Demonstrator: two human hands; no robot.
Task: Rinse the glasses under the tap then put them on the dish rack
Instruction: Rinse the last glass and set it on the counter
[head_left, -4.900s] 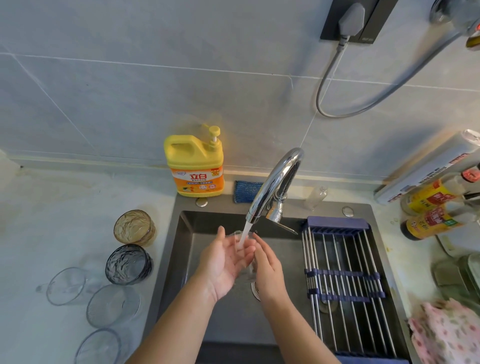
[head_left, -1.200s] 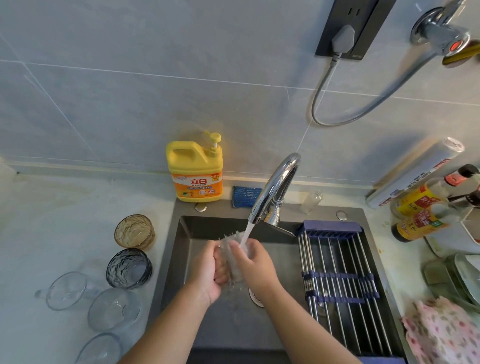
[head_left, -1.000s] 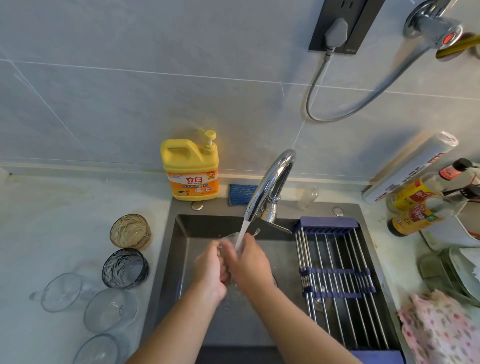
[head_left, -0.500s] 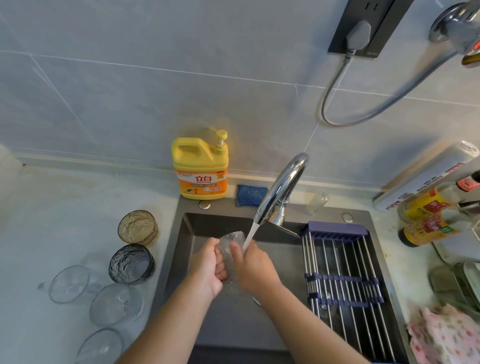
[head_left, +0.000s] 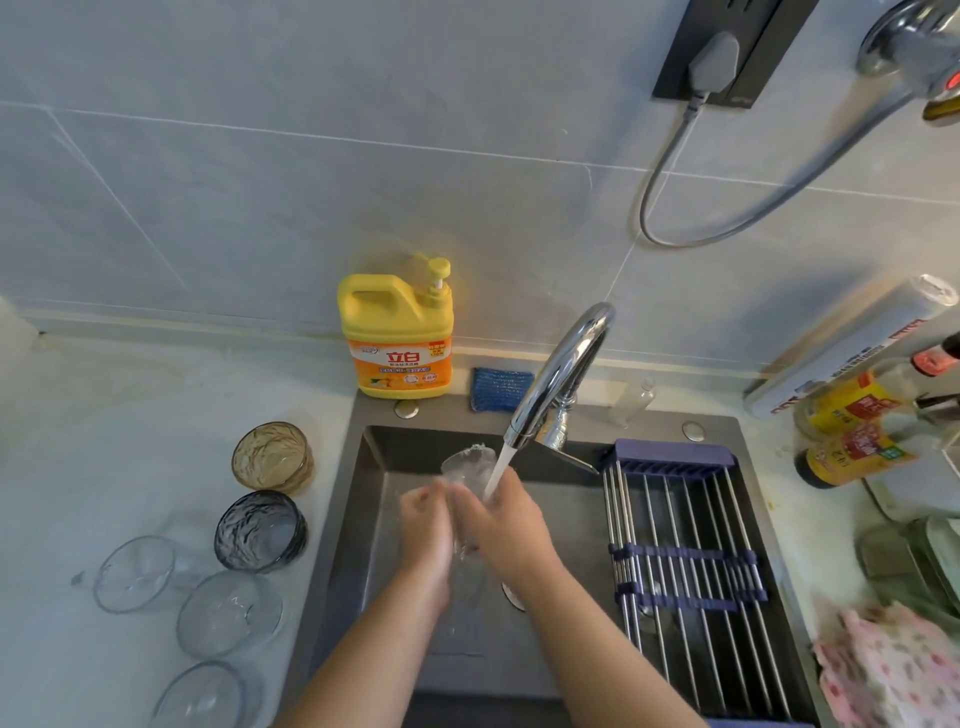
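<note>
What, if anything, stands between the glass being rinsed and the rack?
Nothing visible blocks it. The left hand and right hand grip the glass under the tap; the rack spans the sink just to its right, bars bare. Only the lever juts toward the rack's back corner, behind the direct path.

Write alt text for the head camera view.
The left hand and right hand hold a clear glass under the running tap over a dark sink. The dish rack on the sink's right side shows no glasses; five more glasses stand on the counter to the left.
</note>
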